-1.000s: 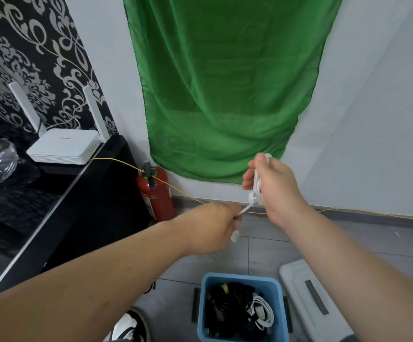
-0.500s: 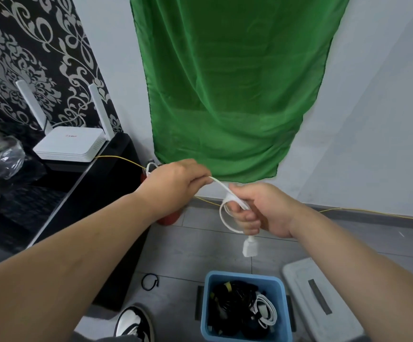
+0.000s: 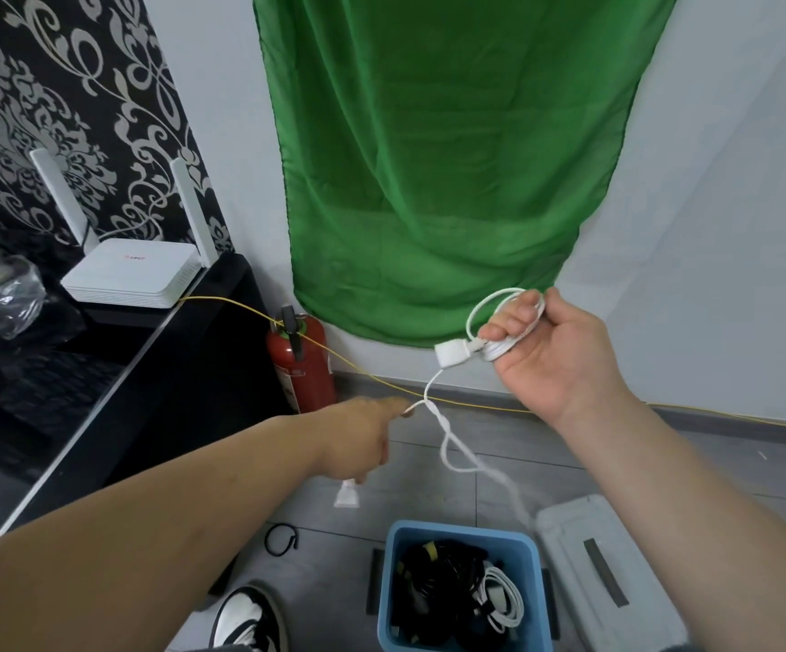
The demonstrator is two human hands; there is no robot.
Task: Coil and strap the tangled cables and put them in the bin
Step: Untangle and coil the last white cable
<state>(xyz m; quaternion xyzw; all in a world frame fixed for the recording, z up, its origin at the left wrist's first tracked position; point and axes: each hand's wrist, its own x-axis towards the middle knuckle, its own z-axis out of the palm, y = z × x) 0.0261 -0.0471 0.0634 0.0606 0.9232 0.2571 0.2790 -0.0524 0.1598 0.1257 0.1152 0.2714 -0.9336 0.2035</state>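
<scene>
White cable (image 3: 499, 350) mid-coil, 3 o'clock.
Right hand (image 3: 550, 364) curls round wound loops; left hand (image 3: 358, 440) pinches the slack. Blue bin (image 3: 461, 530) at 6 o'clock. Twisted slack may knot if yanked taut.

1. This looks like a room in a home or a small office.
2. A white router (image 3: 130, 280) sits on a black desk (image 3: 156, 369) on the left.
3. The walls have flowery wallpaper (image 3: 76, 110) and a green cloth (image 3: 452, 181), and the floor (image 3: 409, 491) has grey tiles.
</scene>
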